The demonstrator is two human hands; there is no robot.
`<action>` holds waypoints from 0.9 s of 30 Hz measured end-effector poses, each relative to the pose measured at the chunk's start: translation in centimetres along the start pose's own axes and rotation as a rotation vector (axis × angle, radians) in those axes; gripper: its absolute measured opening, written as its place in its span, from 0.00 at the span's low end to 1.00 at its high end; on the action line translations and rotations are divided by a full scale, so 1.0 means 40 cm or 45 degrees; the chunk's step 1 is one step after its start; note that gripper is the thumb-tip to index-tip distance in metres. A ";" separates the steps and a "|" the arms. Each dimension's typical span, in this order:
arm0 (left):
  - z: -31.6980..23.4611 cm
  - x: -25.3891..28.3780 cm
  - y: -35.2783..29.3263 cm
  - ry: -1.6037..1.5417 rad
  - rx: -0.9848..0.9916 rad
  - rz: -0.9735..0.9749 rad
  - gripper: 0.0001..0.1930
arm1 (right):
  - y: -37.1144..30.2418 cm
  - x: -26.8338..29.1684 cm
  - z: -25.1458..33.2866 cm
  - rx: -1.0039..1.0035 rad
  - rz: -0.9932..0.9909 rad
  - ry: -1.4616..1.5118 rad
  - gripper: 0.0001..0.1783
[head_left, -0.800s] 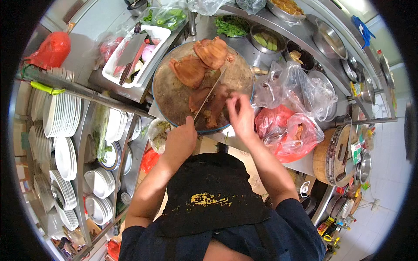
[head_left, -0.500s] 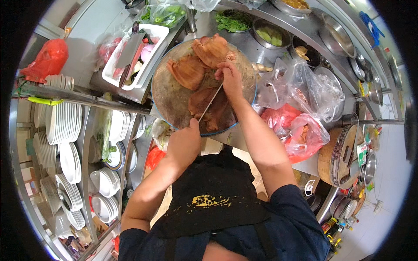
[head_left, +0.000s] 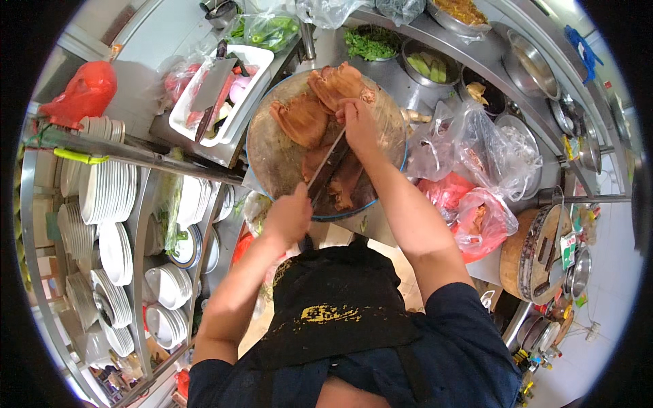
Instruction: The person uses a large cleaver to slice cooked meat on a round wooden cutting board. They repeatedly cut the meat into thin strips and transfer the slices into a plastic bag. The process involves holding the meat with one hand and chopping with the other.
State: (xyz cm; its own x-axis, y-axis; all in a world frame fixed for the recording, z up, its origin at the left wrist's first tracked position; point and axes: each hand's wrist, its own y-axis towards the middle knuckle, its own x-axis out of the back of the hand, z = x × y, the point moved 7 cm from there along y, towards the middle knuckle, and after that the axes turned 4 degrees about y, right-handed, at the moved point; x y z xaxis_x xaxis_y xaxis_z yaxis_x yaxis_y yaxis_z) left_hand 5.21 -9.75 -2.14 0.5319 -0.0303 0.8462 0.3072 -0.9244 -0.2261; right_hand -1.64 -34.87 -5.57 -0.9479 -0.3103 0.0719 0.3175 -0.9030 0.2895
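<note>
A large cleaver point(head_left: 327, 158), seen nearly edge-on, slants across the round wooden chopping board point(head_left: 270, 162) with the blue rim. My left hand point(head_left: 288, 216) is closed round its handle at the near end, slightly blurred. At the blade's far end my right hand point(head_left: 358, 126) pinches with bent fingers. Under the blade lies a brown piece of cooked meat point(head_left: 348, 181), showing on both sides of it. Two more brown meat pieces rest at the board's far side, one folded piece point(head_left: 299, 120) on the left and another piece point(head_left: 337, 85) behind it.
A white tray point(head_left: 262, 64) with vegetables and a second cleaver point(head_left: 212, 85) stands at the far left. Plastic bags point(head_left: 469, 149) crowd the board's right side. Metal bowls point(head_left: 430, 62) line the back. Plate stacks point(head_left: 109, 194) fill the left shelves; another chopping block point(head_left: 520, 251) is at right.
The cleaver has gone down through the near meat piece, and a dark gap now shows between its parts. Both hands keep their hold. The whole view has shifted slightly.
</note>
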 end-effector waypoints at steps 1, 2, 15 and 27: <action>0.034 0.010 -0.009 -0.049 -0.037 -0.063 0.11 | -0.009 -0.012 0.059 0.135 -0.069 -0.129 0.12; 0.063 0.023 -0.018 -0.096 -0.076 -0.125 0.11 | -0.045 -0.006 0.083 0.027 -0.058 -0.066 0.15; 0.063 0.032 -0.070 -0.594 0.091 0.004 0.24 | -0.356 0.078 0.142 0.365 0.745 -0.573 0.27; -0.007 -0.064 -0.105 0.053 0.111 0.106 0.34 | -0.379 0.104 0.085 0.388 0.417 -0.608 0.19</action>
State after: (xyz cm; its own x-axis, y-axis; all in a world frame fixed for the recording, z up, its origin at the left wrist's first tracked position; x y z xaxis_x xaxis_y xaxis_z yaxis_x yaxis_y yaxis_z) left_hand 2.34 -5.89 -3.22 0.5260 -0.1228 0.8415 0.3320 -0.8814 -0.3361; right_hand -10.51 -21.45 -6.41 -0.7327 -0.3254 0.5977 0.6367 -0.6379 0.4332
